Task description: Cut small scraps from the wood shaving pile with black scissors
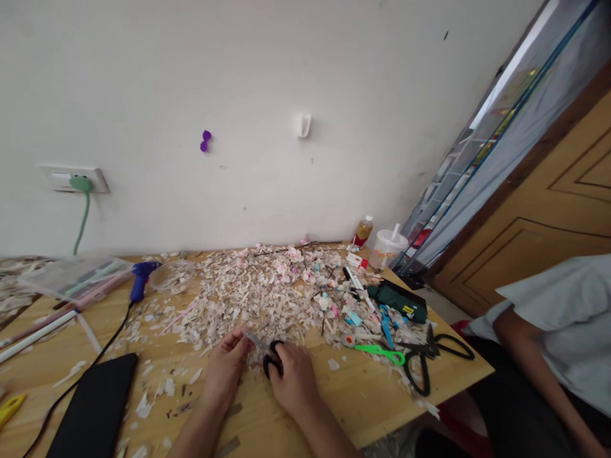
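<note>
My right hand (294, 376) grips a pair of black-handled scissors (271, 361) near the table's front edge. Their metal blades point up and left toward my left hand (225, 361), whose thumb and fingers are pinched together close to the blade tips. What that pinch holds is too small to make out. Just beyond both hands spreads a heap of pale, thin flakes (243, 299), with pink flower-like pieces (286, 267) and thin brown twigs along its far side.
Right: large black scissors (422, 356), green scissors (379, 351), a dark green pouch (398, 300), a lidded cup (387, 248) and a bottle (363, 231). Left: a blue glue gun (139, 280) with its cord, a clear box (71, 280), a black tablet-like slab (95, 407). A person (563, 337) sits at right.
</note>
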Tool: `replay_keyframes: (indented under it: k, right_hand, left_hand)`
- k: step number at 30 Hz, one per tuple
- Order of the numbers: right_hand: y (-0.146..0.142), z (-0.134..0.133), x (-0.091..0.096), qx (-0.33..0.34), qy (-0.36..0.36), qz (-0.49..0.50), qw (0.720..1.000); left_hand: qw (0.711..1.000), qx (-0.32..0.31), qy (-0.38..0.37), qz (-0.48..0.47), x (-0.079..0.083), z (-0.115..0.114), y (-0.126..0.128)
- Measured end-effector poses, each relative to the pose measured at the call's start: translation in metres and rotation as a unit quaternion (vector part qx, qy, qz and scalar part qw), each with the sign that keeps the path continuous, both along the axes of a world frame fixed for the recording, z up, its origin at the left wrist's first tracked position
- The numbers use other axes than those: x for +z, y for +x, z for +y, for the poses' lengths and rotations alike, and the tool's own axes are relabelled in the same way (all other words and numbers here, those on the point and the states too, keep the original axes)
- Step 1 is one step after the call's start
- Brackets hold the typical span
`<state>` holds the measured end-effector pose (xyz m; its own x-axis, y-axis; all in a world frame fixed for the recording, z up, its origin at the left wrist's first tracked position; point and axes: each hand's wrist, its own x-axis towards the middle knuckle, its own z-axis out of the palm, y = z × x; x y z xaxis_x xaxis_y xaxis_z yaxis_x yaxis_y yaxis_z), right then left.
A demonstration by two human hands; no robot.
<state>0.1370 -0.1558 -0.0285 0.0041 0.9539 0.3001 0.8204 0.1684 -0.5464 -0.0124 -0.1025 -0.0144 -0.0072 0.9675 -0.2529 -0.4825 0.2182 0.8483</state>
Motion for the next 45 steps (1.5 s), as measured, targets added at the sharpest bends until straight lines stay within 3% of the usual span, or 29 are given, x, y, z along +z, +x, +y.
replay_keyframes:
  k: [6,18,27,45]
  right_hand:
    - [-0.0001,0.0017,-0.0014,-0.009,0.015,0.012,1.000]
    - [-0.0003,-0.0005,0.0004,-0.009,0.023,0.026,0.999]
    - [-0.0009,-0.0020,0.0031,-0.011,0.017,0.020,1.000]
    - [0.0003,-0.0009,0.0014,-0.005,0.017,0.013,1.000]
  left_hand:
    - [0.999,0.024,-0.014,-0.020,-0.0013,0.0021,-0.0007]
    - [0.998,0.017,0.025,0.055,-0.0016,-0.0001,-0.0006]
    - [0.988,-0.027,0.069,0.133,0.0032,-0.0038,0.0001]
    - [0.989,0.011,0.039,0.140,-0.0007,-0.0018,-0.0030]
